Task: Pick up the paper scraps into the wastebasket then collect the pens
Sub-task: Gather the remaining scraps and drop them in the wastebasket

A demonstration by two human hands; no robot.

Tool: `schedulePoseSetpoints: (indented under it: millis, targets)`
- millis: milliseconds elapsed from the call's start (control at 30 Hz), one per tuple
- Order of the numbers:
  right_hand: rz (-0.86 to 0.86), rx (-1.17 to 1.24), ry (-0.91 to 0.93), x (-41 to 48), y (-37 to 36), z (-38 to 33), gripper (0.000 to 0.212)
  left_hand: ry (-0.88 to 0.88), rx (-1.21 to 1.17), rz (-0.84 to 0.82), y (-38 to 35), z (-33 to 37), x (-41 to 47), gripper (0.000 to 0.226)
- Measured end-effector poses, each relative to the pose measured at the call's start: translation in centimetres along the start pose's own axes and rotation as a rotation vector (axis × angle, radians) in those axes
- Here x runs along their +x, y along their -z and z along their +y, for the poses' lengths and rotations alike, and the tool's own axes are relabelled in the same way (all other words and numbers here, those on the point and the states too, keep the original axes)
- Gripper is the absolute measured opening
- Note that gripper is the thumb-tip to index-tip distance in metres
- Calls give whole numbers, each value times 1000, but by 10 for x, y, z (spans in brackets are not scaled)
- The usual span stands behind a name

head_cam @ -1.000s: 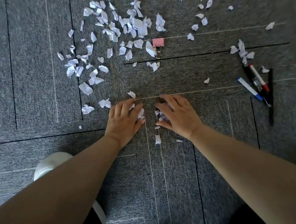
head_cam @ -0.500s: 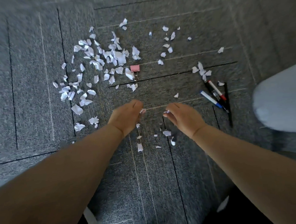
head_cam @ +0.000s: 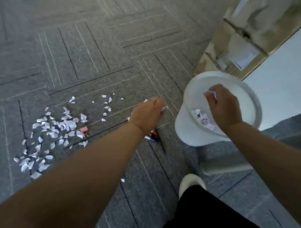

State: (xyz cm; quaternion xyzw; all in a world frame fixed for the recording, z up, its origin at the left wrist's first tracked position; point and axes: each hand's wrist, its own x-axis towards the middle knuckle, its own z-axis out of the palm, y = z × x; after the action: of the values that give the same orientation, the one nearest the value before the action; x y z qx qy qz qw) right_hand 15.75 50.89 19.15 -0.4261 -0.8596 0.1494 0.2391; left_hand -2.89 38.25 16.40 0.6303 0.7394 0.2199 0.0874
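Note:
Many white paper scraps (head_cam: 49,134) lie scattered on the grey carpet at the left. A white wastebasket (head_cam: 186,124) stands at the right with scraps inside it. My right hand (head_cam: 223,108) hovers over the basket's opening, closed on a bunch of scraps. My left hand (head_cam: 148,114) is in the air left of the basket, also closed on scraps; white bits stick out at its fingertips. Several pens (head_cam: 152,136) lie on the carpet below my left wrist, partly hidden by it.
A pink binder clip (head_cam: 84,129) lies among the scraps. A cardboard box (head_cam: 229,48) and a pale panel (head_cam: 281,78) stand behind the basket. My white shoe (head_cam: 191,182) and dark trouser leg (head_cam: 201,212) are at the bottom, with a stray scrap (head_cam: 122,180) nearby.
Both hands lifted off the carpet with scraps and swung right. My right hand is now over the wastebasket, my left hand trailing beside it. The view turned right.

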Motion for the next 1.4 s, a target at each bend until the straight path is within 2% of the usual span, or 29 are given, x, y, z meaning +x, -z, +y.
schedulePoseSetpoints:
  millis: [67, 167, 200, 400, 467, 567, 633, 800, 900, 1067, 1233, 1400]
  targets:
    - [-30, -46, -138, 6, 11, 29, 26, -73, -27, 13, -6, 35, 26, 22]
    - [-217, -148, -294, 1, 15, 61, 46, -150, -19, 16, -21, 77, 58, 25]
    - [-230, -167, -318, -2, 17, 67, 50, -153, 20, -3, -26, 86, 66, 26]
    - [-136, -205, -284, -23, 33, 76, 51, -158, 132, 3, -53, 118, 104, 27]
    - [-150, -227, -302, -27, 37, 78, 52, -182, 171, -90, -62, 125, 114, 32]
    - [-198, -252, -294, -27, 44, 81, 55, -185, 309, -400, -75, 122, 119, 64]
    - [-209, -250, -280, -27, 47, 79, 56, -189, 365, -463, -77, 116, 117, 74]
    - [-260, -260, -256, -29, 52, 67, 57, -213, 426, -452, -60, 111, 105, 70]
    - [-291, -258, -238, -27, 56, 51, 58, -222, 368, -442, -40, 109, 96, 68]
    - [-252, -273, -193, -19, 72, 33, 58, -286, 305, -419, -19, 115, 93, 67]
    - [-293, -317, -174, -21, 83, 17, 58, -195, 380, -437, 2, 113, 73, 65]
    - [-365, -344, -46, -19, 67, -33, 54, -27, 344, -382, 47, 55, 13, 61]
